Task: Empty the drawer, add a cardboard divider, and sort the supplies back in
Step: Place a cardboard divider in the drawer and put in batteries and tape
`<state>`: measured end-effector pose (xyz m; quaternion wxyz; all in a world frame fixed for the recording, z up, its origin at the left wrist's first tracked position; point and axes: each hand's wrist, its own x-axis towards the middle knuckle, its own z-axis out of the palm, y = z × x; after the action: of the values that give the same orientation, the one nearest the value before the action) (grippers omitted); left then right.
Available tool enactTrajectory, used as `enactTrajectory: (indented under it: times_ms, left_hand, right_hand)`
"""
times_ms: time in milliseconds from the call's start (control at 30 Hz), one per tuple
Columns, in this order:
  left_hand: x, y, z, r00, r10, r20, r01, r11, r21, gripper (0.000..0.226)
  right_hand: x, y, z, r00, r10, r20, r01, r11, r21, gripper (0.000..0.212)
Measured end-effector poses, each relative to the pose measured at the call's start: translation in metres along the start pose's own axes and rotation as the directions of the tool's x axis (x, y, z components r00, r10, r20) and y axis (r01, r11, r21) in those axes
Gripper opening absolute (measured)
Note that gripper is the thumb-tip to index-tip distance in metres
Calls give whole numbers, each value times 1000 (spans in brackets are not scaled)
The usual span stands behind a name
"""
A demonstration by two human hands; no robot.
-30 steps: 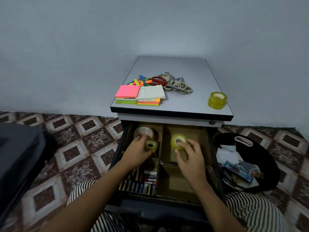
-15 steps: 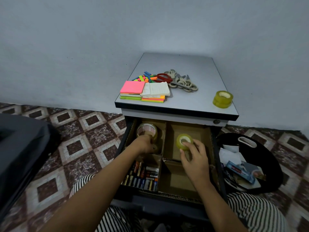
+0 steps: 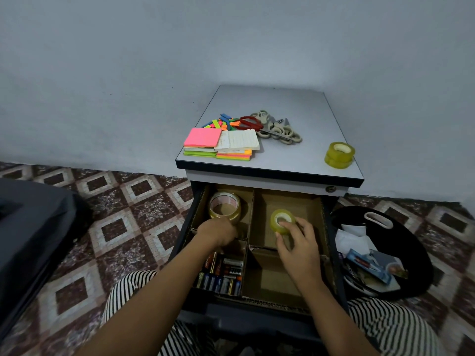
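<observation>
The wall (image 3: 128,73) was pale blue-grey, the floor (image 3: 133,201) patterned in maroon and cream diamonds. The top (image 3: 295,104) was light grey, edged black. Near its front left corner the notes (image 3: 203,138) were pink, green, orange and yellow, the pad (image 3: 239,141) white and ruled; the scissors (image 3: 273,129) behind, red and beige. The tape (image 3: 339,156) at its front right corner was yellow. The divider (image 3: 250,211) was brown, the roll (image 3: 274,223) yellow-green, the trousers (image 3: 390,327) black-and-white striped.
</observation>
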<state>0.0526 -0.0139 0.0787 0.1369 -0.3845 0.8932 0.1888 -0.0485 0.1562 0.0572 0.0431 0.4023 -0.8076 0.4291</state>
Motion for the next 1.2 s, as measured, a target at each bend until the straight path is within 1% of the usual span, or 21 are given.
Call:
enactTrajectory:
  times_ms: [100, 333, 433, 567, 733, 833, 867, 900, 933, 967, 1000, 1033, 1067, 1100, 1133, 1200]
  left_hand:
    - [1, -1, 0, 1000, -10, -7, 10, 1000, 0, 33]
    - [3, -8, 3, 998, -9, -59, 5, 998, -69, 32]
    - [4, -9, 0, 998, 47, -44, -51, 992, -113, 27]
    - [1, -10, -3, 994, 101, -48, -107, 982, -155, 30]
    - [-1, -14, -2, 987, 122, -105, -141, 970, -197, 28]
    - [-10, -15, -3, 969, 170, -177, -216, 933, -287, 29]
    - [-14, -17, -4, 952, 188, -240, -261, 909, -326, 30]
    - [-18, -20, -3, 919, 204, -336, -319, 887, -334, 31]
    - [-21, -25, -2, 870, 212, -445, -371, 876, -309, 30]
    - [-23, -30, -1, 817, 199, -541, -395, 877, -272, 30]
    - [-25, -36, 1, 769, 167, -618, -389, 888, -245, 31]
    - [-25, -43, 2, 732, 122, -670, -363, 902, -233, 33]
    - [-26, -50, 3, 713, 72, -698, -326, 915, -238, 35]
    - [-26, -56, 3, 712, 19, -702, -281, 924, -260, 37]
    - [-26, -62, 4, 729, -38, -683, -237, 923, -303, 39]
    - [-26, -68, 6, 785, -142, -603, -169, 887, -429, 41]
  right_hand:
    - [0, -1, -1, 1000, 22, 14, -22, 1000, -4, 28]
    - [0, -3, -1, 998, 44, 33, -44, 999, -2, 29]
    - [0, -2, -1, 998, 52, 46, -52, 999, 2, 30]
    - [0, -1, 0, 997, 50, 53, -50, 999, 2, 30]
    - [-2, 0, 0, 997, 42, 62, -42, 999, 5, 31]
    - [-3, 0, 1, 996, 45, 74, -47, 999, 21, 30]
    - [-2, -2, 1, 995, 51, 88, -53, 998, 30, 30]
    - [-1, -3, 1, 994, 43, 105, -48, 998, 38, 29]
    - [2, -6, 1, 992, 22, 121, -27, 999, 40, 28]
    - [5, -9, 1, 991, -9, 137, 4, 999, 36, 27]
    - [10, -13, 1, 987, -36, 158, 31, 999, 30, 26]
    - [16, -17, 1, 980, -57, 190, 53, 998, 23, 26]
    - [21, -22, 1, 970, -82, 228, 80, 997, 17, 26]
    - [28, -27, 2, 955, -116, 272, 116, 993, 13, 27]
    - [34, -32, 3, 934, -160, 319, 166, 986, 7, 29]
    - [46, -41, 9, 872, -245, 424, 282, 959, -27, 31]
